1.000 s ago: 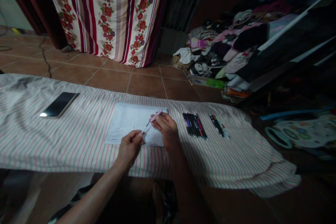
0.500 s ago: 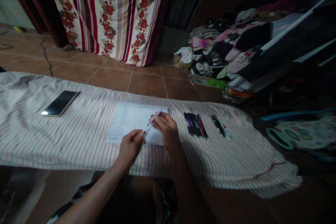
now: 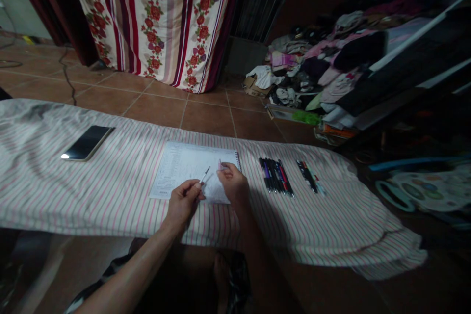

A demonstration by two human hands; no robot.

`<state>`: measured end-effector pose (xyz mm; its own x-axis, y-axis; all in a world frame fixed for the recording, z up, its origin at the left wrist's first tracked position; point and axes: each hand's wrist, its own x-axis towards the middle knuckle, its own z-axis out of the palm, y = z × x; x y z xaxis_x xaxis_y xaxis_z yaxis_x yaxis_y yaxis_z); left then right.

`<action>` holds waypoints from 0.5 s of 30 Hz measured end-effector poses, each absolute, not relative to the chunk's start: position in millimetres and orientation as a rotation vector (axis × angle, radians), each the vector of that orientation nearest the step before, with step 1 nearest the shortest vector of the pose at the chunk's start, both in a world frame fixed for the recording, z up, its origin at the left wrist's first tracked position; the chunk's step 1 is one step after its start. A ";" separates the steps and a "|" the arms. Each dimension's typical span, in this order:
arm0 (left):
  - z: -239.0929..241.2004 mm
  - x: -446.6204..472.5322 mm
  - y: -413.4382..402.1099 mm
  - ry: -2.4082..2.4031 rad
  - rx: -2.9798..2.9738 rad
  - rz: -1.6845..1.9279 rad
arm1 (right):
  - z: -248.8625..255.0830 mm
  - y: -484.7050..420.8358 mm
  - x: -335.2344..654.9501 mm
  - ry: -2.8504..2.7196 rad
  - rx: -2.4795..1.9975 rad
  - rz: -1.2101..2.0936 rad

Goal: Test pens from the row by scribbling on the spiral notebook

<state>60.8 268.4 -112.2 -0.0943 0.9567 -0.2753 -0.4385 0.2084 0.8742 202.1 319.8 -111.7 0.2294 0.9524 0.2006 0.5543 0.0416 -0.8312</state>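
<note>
Both hands are over a spiral notebook (image 3: 191, 154) lying on a striped cloth. My left hand (image 3: 184, 198) pinches a thin pen refill (image 3: 205, 173) between thumb and fingers, its dark end slanting up and to the right. Just right of it, my right hand (image 3: 234, 184) is closed on a small pink pen part (image 3: 220, 163), mostly covered by the fingers. A gap separates the refill from the pink part. To the right of the notebook lies a row of several pens (image 3: 275, 176), mostly black, with purple and red among them.
A smaller group of pens (image 3: 308, 176) lies farther right on the striped cloth (image 3: 128, 181). A phone (image 3: 88, 143) rests at the left. Beyond are a tiled floor, a floral curtain (image 3: 154, 19) and a heap of clothes (image 3: 294, 68) at the right.
The pink part has come away from the refill. My right hand has moved slightly right and down with it, while my left hand keeps the refill, whose dark end now shows.
</note>
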 end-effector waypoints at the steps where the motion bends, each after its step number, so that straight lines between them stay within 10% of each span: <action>1: -111.8 60.5 268.6 1.078 0.616 1.303 | -117.2 319.1 202.2 -1.559 -1.699 0.474; 15: -115.4 57.1 270.8 1.020 0.550 1.291 | -136.5 316.5 200.7 -1.885 -1.767 0.066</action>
<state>57.1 270.8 -115.4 -0.0462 0.9509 -0.3060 -0.5171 0.2393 0.8218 200.7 316.5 -136.5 0.0151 0.9354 0.3533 0.9082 0.1349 -0.3961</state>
